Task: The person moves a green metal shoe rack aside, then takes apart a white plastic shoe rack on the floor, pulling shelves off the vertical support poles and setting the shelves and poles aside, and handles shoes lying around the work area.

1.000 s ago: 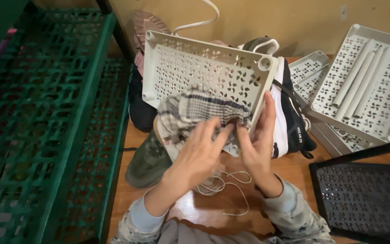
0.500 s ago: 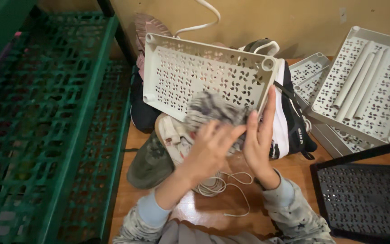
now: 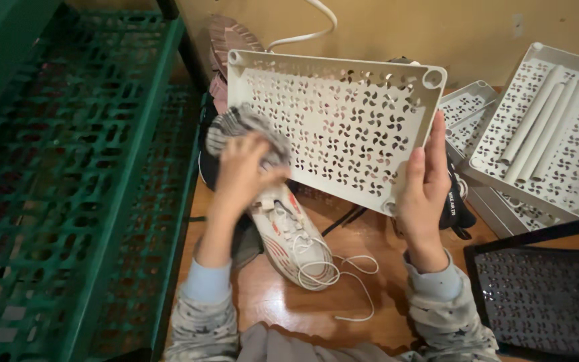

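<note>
Head view: left hand (image 3: 246,167) clenched on grey cloth (image 3: 239,127), right hand (image 3: 423,191) gripping white perforated shelf panel (image 3: 333,124); best wiped firmly, panel steadied.

Wooden floor (image 3: 283,302), orange-brown and glossy, bounded at the back by a tan wall. Lying on it near the middle: a white sneaker (image 3: 293,238) with red markings, toe pointing toward the camera, its white lace (image 3: 350,281) trailing loose over the boards in a loop. Just beside and partly under that sneaker, a dark shoe, mostly hidden. At far left, a green perforated rack (image 3: 68,167) standing on the floor. At right, white perforated shelf panels (image 3: 544,127) stacked and tilted against the wall, white tubes (image 3: 537,117) resting on the top one. At lower right, a black perforated panel (image 3: 544,302).
</note>
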